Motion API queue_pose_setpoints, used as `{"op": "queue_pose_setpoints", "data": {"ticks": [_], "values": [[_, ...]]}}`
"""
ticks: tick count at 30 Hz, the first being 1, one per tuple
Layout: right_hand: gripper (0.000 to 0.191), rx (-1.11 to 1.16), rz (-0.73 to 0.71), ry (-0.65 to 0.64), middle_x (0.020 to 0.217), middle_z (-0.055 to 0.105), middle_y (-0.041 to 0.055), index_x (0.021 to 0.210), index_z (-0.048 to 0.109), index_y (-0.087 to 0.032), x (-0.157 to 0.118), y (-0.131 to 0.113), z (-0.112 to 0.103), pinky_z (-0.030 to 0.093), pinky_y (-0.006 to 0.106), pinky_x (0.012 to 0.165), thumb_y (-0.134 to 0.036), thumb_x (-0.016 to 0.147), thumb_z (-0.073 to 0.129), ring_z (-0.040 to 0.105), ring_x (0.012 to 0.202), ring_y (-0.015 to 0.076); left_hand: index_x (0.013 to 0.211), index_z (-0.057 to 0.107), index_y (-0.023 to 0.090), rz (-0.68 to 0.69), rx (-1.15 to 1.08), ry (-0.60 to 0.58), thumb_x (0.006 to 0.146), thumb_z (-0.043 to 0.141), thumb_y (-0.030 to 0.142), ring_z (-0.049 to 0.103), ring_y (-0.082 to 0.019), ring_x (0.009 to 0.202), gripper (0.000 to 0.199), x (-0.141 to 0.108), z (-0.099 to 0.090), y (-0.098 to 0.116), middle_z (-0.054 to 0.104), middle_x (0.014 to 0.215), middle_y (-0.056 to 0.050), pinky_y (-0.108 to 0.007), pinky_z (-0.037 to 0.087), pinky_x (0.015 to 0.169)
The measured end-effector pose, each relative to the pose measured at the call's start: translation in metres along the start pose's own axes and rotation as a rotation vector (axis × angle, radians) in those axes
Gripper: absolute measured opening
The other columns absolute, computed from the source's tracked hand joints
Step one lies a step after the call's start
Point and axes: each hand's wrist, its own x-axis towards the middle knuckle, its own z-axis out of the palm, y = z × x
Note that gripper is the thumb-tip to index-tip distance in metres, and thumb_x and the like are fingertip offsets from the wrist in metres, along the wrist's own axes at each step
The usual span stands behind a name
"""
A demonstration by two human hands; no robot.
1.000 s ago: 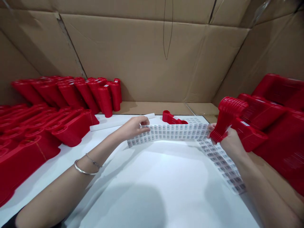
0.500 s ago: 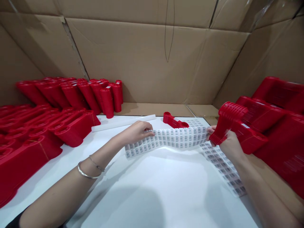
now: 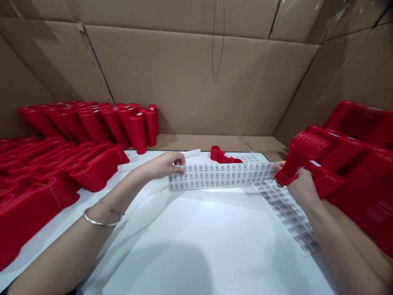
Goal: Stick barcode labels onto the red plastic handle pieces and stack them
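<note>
The head view looks forward and down from above the near side of the table (image 3: pixel 166 233) toward the far wall (image 3: pixel 172 78), near enough that the left hand (image 3: pixel 167 165) and right hand (image 3: pixel 302 187) show at middle depth.

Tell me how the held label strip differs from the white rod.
The strip carries rows of small printed labels; the rod looks plain. The strip is a flat, wide band; the rod is narrower. The strip is held between the left hand and right hand; the rod lies on the table, partly hidden behind the left hand. Both are long and mostly white.
</note>
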Motion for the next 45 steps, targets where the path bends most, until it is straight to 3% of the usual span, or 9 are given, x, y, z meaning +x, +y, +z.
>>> {"op": "queue_pose_setpoints", "data": {"ticks": [7, 13, 17, 22, 28, 36, 45], "values": [[0.029, -0.010, -0.037, 0.043, 0.055, 0.059, -0.0005, 0.080, 0.062, -0.020, 0.000, -0.004, -0.001, 0.037, 0.026, 0.040, -0.044, 0.068, 0.071, 0.047, 0.042, 0.0130, 0.072, 0.051, 0.017, 0.027, 0.072, 0.225, 0.075, 0.055, 0.035, 0.047, -0.013, 0.062, 0.019, 0.004, 0.001, -0.014, 0.054, 0.070, 0.000, -0.023, 0.032, 0.057], [0.029, -0.014, -0.010, 0.063, 0.055, 0.058, -0.0004, 0.079, 0.061, -0.020, 0.000, -0.006, -0.002, 0.037, 0.026, 0.041, -0.046, 0.069, 0.070, 0.046, 0.042, 0.0123, 0.072, 0.058, 0.016, 0.066, -0.008, 0.279, 0.076, 0.056, 0.043, 0.050, -0.014, 0.065, 0.027, -0.001, -0.004, -0.020, 0.058, 0.072, -0.002, -0.023, 0.035, 0.058], [0.028, -0.013, -0.013, 0.064, 0.056, 0.059, 0.0002, 0.079, 0.061, -0.019, 0.000, -0.006, -0.001, 0.037, 0.026, 0.041, -0.045, 0.070, 0.069, 0.047, 0.042, 0.0120, 0.075, 0.061, 0.016, 0.068, 0.012, 0.233, 0.078, 0.053, 0.046, 0.052, -0.015, 0.069, 0.031, -0.003, -0.010, -0.019, 0.061, 0.076, -0.003, -0.024, 0.036, 0.059], [0.029, 0.004, -0.016, 0.062, 0.057, 0.059, 0.0004, 0.078, 0.061, -0.019, 0.000, -0.006, -0.001, 0.037, 0.025, 0.041, -0.045, 0.070, 0.068, 0.046, 0.042, 0.0113, 0.083, 0.061, 0.016, 0.031, -0.010, 0.087, 0.079, 0.052, 0.046, 0.055, -0.016, 0.075, 0.032, -0.008, -0.017, -0.014, 0.062, 0.084, -0.004, -0.024, 0.038, 0.063], [0.023, 0.023, -0.035, 0.022, 0.062, 0.061, 0.0018, 0.074, 0.061, -0.019, -0.001, -0.004, 0.001, 0.039, 0.025, 0.040, -0.039, 0.066, 0.071, 0.048, 0.044, 0.0116, 0.085, 0.059, 0.017, 0.067, -0.109, 0.023, 0.080, 0.052, 0.044, 0.054, -0.015, 0.075, 0.028, -0.007, -0.012, -0.005, 0.062, 0.084, -0.003, -0.023, 0.037, 0.062], [0.023, 0.009, -0.053, 0.031, 0.061, 0.061, 0.0022, 0.075, 0.062, -0.020, 0.000, -0.001, 0.000, 0.039, 0.027, 0.040, -0.041, 0.068, 0.069, 0.048, 0.043, 0.0125, 0.074, 0.057, 0.016, 0.083, -0.069, 0.180, 0.076, 0.056, 0.046, 0.049, -0.013, 0.064, 0.031, -0.006, -0.006, -0.001, 0.059, 0.071, -0.001, -0.023, 0.034, 0.057], [0.027, 0.039, -0.015, 0.000, 0.055, 0.059, 0.0005, 0.077, 0.061, -0.021, -0.003, -0.004, 0.003, 0.037, 0.027, 0.039, -0.043, 0.067, 0.071, 0.045, 0.040, 0.0128, 0.073, 0.055, 0.016, 0.078, -0.032, 0.174, 0.076, 0.054, 0.044, 0.049, -0.013, 0.064, 0.029, -0.005, -0.010, -0.002, 0.057, 0.070, -0.001, -0.022, 0.033, 0.056]]}}
